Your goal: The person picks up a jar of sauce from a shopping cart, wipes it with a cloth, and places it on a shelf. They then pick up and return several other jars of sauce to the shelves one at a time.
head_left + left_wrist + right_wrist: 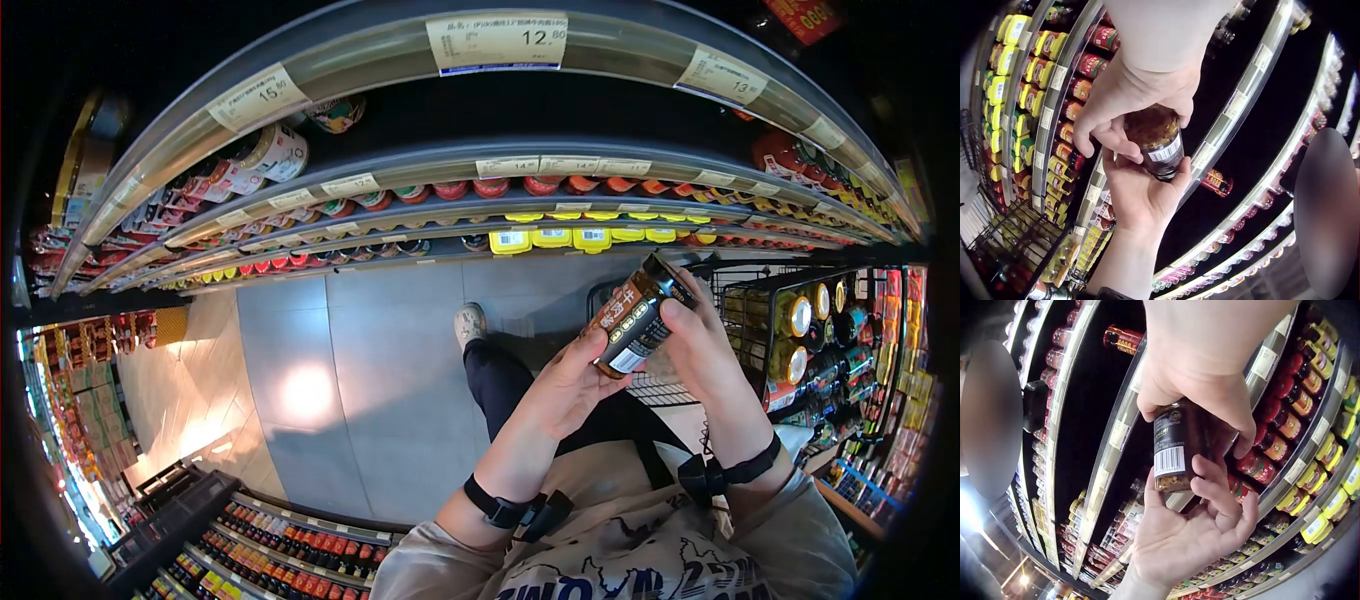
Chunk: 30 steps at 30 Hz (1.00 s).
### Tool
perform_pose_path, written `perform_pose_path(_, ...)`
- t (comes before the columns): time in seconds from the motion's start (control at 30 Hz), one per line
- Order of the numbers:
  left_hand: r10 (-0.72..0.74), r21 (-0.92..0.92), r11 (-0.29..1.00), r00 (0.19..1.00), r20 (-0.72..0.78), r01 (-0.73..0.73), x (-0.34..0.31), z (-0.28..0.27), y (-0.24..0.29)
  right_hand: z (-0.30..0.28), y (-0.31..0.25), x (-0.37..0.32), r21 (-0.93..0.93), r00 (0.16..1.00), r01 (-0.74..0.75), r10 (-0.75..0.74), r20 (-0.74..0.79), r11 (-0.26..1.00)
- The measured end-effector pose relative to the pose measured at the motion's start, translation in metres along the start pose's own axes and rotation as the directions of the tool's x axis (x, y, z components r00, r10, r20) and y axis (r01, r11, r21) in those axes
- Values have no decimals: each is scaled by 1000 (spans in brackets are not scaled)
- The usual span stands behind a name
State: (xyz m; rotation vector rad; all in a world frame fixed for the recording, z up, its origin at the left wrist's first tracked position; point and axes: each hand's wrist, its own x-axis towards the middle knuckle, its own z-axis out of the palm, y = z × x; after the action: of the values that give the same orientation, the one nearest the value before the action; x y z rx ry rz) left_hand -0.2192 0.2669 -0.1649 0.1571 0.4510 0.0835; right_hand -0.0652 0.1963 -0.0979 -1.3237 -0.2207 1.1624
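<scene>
A glass sauce jar (640, 322) with a dark and brown label tilts in front of the person's body, held by both hands. My left hand (572, 388) grips it near the base, thumb along the label. At the lid end, my right hand (700, 335) holds the jar with its thumb pressed against the side. In the left wrist view, brown sauce shows through the base of the jar (1161, 147), beside a white barcode. The right wrist view shows the barcode side of the jar (1169, 450) and chunky contents below it. Some fingers are hidden behind the jar.
Curved shelves with price tags (498, 42) and rows of jars stand ahead. A black wire cart (752, 300) holding several jars is at the right. One red-labelled jar (1217, 182) lies sideways on a shelf. More stocked shelves (290, 540) stand behind at lower left, beyond grey floor tiles (400, 400).
</scene>
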Motion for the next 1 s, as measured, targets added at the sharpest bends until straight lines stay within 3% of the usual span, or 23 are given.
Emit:
perform_pose_path(0.3,56,-31,998,998,-5,-56,-3,-7,-6,2,7,7,-69,999,-34,35,11,997)
perform_pose_path(0.4,100,-11,995,995,-12,-100,-8,-2,-4,1,4,11,-69,993,-63,69,95,996)
perform_pose_path(0.5,222,-41,974,975,8,-221,-14,6,2,14,-7,10,-110,992,-80,89,84,991)
perform_pose_path(0.57,339,42,941,938,-69,-336,-20,11,10,22,-15,13,-154,986,-119,135,100,981)
perform_pose_path(0.63,364,67,931,929,-74,-359,-23,4,17,31,-23,14,-165,979,-153,172,109,974)
perform_pose_path(0.7,445,277,873,888,-118,-401,-26,0,25,43,-25,17,-208,976,-186,205,75,960)
perform_pose_path(0.73,505,293,843,851,-141,-452,-29,7,31,46,-25,21,-240,970,-223,240,41,945)
perform_pose_path(0.9,615,434,724,786,-55,-536,-34,-4,67,76,-38,37,-110,982,-113,128,140,987)
perform_pose_path(1.0,630,471,652,770,101,-595,-32,-14,101,88,-42,46,-177,964,93,-45,261,980)
